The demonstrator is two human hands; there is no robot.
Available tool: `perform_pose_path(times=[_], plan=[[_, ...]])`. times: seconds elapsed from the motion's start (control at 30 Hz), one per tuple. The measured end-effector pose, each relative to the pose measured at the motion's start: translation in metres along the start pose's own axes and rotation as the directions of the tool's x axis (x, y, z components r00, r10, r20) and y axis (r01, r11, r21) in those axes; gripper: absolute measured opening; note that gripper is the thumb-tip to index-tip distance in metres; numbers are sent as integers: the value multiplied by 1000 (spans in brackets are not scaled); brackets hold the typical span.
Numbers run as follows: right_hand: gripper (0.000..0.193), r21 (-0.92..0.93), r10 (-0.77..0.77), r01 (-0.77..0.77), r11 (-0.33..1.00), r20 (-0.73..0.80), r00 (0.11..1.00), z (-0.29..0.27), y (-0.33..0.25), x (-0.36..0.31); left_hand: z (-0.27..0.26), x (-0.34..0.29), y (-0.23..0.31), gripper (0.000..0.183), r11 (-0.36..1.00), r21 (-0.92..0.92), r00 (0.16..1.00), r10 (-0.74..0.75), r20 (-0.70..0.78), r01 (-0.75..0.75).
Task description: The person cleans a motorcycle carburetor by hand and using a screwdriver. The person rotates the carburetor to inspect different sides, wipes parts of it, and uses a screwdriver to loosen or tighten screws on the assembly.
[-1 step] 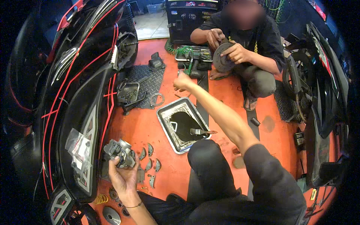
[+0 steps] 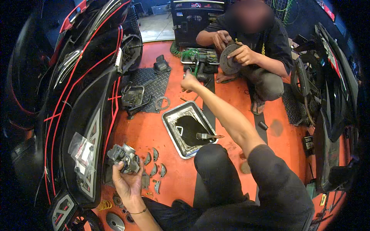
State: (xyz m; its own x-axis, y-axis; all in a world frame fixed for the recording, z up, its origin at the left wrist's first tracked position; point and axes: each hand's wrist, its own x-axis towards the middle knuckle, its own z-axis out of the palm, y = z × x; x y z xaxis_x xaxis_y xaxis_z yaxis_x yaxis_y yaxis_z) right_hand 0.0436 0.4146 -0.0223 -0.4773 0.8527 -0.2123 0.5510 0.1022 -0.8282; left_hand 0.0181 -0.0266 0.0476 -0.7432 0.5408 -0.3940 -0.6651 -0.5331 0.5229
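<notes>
The tray [image 2: 173,137], centre of the frame, holds a dark, wet-looking pool [image 2: 190,133] and lies just beside the person's bent knee [image 2: 212,161], so a shift of that leg could jolt it and slop the pool over the orange floor [image 2: 154,131]; the right hand [image 2: 189,81], upper centre, has its fingers curled beside clustered tools [image 2: 200,69], though whether they close on anything cannot be told, and a careless pull there might topple something; the metal part [image 2: 127,156], lower left, is clasped from below by the left hand [image 2: 129,181] alone, and greasy skin or a slack grip might drop it near the curved pieces [image 2: 155,154]; the brush [image 2: 208,136], its handle over the tray's right rim, could tip out if bumped; counted, there are two vehicles, a black one with red lines [image 2: 86,88] at left and another [image 2: 334,115] at right; one co-worker [image 2: 269,46], upper right; one tray; one disc [image 2: 229,63] in the co-worker's grasp; one metal part; one brush; one yellow spring [image 2: 105,205], lower left; five curved pieces; the tools overlap too much to count.
</notes>
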Motion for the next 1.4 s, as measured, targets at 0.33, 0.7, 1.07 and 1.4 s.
perform_pose_path(times=[0.33,0.7,1.07,1.4], plan=[[24,-531,-146,238,813,211,967,46,-30,-23,-13,-5,23,29,998,-25,998,54,18,-53],[29,-624,80,288,726,494,866,171,61,-67,-22,-9,24,55,995,-100,999,-29,-44,24],[29,-481,-35,308,821,496,867,220,41,-86,-36,14,29,48,999,-33,996,-42,-83,40],[38,-534,70,298,791,563,824,159,45,-71,-9,12,9,31,1000,-10,997,2,-81,-3]])
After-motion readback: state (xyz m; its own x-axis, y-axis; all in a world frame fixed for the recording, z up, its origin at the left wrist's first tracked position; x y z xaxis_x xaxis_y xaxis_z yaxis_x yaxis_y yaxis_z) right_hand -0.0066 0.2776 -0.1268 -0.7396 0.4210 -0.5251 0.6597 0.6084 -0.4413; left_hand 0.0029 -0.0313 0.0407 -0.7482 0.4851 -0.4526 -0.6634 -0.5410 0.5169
